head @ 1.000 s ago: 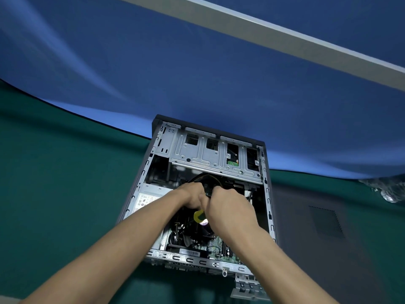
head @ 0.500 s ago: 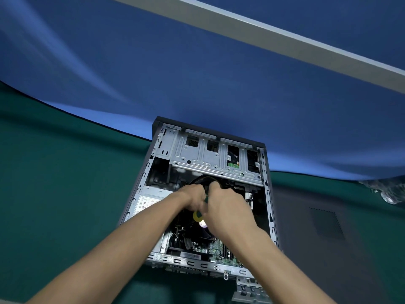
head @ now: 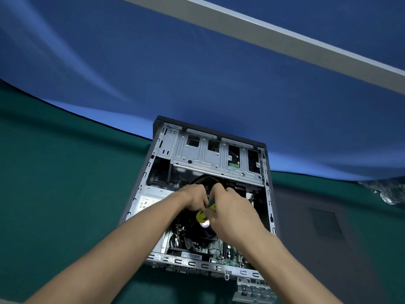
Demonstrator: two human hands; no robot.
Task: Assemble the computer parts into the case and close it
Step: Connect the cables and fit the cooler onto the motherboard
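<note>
The open computer case lies on its side on the green table, with its drive cage at the far end. The power supply sits at its left and the motherboard near me. My left hand and my right hand meet over the black cooler fan in the middle. Between them they grip a yellow and green screwdriver, fingers curled round it. Its tip is hidden under my hands. Black cables arch just beyond my fingers.
The dark grey side panel lies flat on the table right of the case. A metal bracket sits at the case's near right corner. A crumpled clear plastic bag lies far right. Blue cloth hangs behind.
My hands have stayed together over the fan, shifting only slightly. More of the screwdriver's yellow and green handle shows between them now.
</note>
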